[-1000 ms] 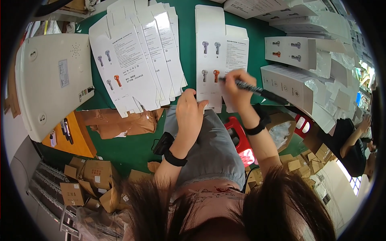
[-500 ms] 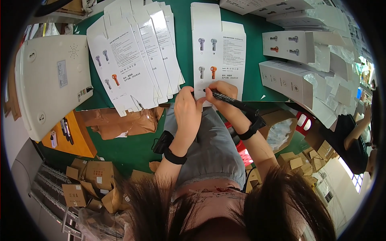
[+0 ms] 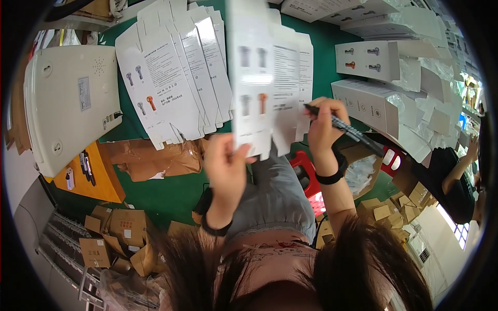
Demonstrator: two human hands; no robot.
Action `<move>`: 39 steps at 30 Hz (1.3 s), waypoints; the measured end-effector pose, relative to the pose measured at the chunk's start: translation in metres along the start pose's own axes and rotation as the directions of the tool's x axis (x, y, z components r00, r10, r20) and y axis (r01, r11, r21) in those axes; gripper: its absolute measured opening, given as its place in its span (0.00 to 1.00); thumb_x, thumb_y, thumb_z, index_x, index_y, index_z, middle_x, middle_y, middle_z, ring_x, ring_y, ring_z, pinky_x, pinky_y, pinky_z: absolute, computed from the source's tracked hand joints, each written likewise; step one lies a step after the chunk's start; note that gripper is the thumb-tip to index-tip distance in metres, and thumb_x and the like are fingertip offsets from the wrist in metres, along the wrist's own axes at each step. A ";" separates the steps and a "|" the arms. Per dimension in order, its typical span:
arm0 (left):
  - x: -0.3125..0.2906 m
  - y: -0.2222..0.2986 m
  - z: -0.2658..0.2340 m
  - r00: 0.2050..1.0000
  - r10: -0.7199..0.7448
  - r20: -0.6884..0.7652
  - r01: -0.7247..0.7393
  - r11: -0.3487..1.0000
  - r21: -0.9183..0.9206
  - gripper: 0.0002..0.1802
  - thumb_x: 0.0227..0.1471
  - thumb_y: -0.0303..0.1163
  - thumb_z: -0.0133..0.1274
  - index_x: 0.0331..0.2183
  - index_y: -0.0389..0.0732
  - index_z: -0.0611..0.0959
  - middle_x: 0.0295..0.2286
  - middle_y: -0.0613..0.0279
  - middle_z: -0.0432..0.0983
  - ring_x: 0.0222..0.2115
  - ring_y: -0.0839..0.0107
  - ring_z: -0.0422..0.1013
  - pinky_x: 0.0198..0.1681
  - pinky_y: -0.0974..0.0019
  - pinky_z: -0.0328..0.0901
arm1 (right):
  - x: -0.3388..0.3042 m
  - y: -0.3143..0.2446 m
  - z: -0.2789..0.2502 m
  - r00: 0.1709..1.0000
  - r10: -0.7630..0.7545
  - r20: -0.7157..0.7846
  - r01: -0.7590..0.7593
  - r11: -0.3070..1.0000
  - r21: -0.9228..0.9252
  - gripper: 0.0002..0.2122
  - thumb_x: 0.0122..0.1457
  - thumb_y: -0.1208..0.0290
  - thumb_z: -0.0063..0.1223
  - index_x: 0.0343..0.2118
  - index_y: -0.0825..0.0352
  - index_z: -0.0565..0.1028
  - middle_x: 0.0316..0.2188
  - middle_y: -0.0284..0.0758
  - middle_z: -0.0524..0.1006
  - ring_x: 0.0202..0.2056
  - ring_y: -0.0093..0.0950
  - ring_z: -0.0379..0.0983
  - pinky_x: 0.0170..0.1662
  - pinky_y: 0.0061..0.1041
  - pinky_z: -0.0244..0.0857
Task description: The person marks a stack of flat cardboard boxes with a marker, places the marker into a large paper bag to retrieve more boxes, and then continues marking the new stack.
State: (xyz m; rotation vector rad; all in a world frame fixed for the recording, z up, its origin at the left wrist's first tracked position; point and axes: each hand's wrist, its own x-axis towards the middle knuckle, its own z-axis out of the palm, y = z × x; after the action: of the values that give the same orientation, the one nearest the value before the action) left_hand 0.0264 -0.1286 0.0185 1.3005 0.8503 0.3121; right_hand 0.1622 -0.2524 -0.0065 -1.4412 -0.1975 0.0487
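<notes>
Pinched at its lower left corner, a flattened white box point(image 3: 253, 78) is held up by my left hand point(image 3: 226, 163); it is blurred by motion. Its face carries pictures of small grey and orange handheld fans and black print. Behind it, on the green table, another flat white box point(image 3: 306, 72) shows along its right side. My right hand point(image 3: 328, 127) grips a black marker pen point(image 3: 345, 129), its dark tip pointing left toward the flat boxes. To the left lies a fanned stack of the same flattened boxes point(image 3: 166, 78).
Folded-up white boxes point(image 3: 365, 62) with clear plastic bags crowd the table's right side. A cream-coloured device point(image 3: 72, 103) stands at the left, above an orange surface with pens point(image 3: 87, 168). Cardboard cartons point(image 3: 127, 225) lie on the floor; a red stool point(image 3: 306, 173) is by my legs.
My left hand has lifted the top flat box and drawn it leftward and nearer, uncovering another beneath. My right hand has moved off the box to the right, still holding the marker pen.
</notes>
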 end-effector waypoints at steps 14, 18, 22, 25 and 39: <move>0.015 -0.010 0.001 0.953 0.242 0.182 -0.303 0.746 0.593 0.23 0.38 0.25 0.56 0.38 0.30 0.67 0.32 0.49 0.64 0.35 0.55 0.62 0.37 0.65 0.59 | 0.053 0.048 0.025 0.963 0.202 0.179 -0.110 0.900 -0.423 0.04 0.49 0.77 0.48 0.22 0.71 0.69 0.15 0.31 0.71 0.18 0.16 0.67 0.22 0.12 0.59; 0.021 -0.031 0.025 0.963 0.200 0.179 -0.269 0.734 0.623 0.24 0.37 0.25 0.56 0.38 0.29 0.67 0.30 0.49 0.63 0.31 0.56 0.62 0.34 0.63 0.59 | 0.053 0.050 0.028 0.965 0.200 0.171 -0.105 0.888 -0.448 0.05 0.48 0.76 0.50 0.20 0.71 0.70 0.14 0.28 0.70 0.17 0.13 0.64 0.20 0.11 0.56; 0.020 -0.037 0.029 0.932 0.263 0.250 -0.361 0.597 0.717 0.25 0.36 0.26 0.56 0.38 0.28 0.66 0.29 0.50 0.62 0.29 0.56 0.61 0.33 0.62 0.59 | 0.053 0.050 0.032 0.970 0.154 0.186 -0.049 0.878 -0.477 0.04 0.47 0.76 0.51 0.20 0.71 0.71 0.13 0.26 0.69 0.16 0.11 0.61 0.19 0.11 0.53; 0.021 -0.038 0.030 0.927 0.264 0.266 -0.373 0.587 0.718 0.25 0.36 0.25 0.56 0.38 0.28 0.66 0.28 0.51 0.61 0.28 0.56 0.60 0.32 0.62 0.59 | 0.052 0.051 0.032 0.974 0.130 0.188 -0.022 0.871 -0.490 0.04 0.46 0.76 0.51 0.19 0.71 0.71 0.12 0.26 0.68 0.16 0.11 0.59 0.19 0.11 0.52; 0.023 -0.041 0.029 0.954 0.196 0.225 -0.299 0.657 0.693 0.24 0.35 0.23 0.56 0.37 0.29 0.67 0.27 0.50 0.62 0.29 0.55 0.63 0.31 0.61 0.60 | 0.034 0.040 0.016 0.981 0.137 0.136 -0.070 0.908 -0.414 0.04 0.46 0.78 0.51 0.18 0.70 0.70 0.13 0.30 0.71 0.16 0.14 0.64 0.20 0.13 0.57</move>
State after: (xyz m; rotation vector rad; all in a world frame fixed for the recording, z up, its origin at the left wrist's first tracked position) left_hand 0.0517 -0.1457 -0.0269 2.1771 0.6937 0.0886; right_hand 0.1960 -0.2267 -0.0407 -1.8680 -0.2757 0.2243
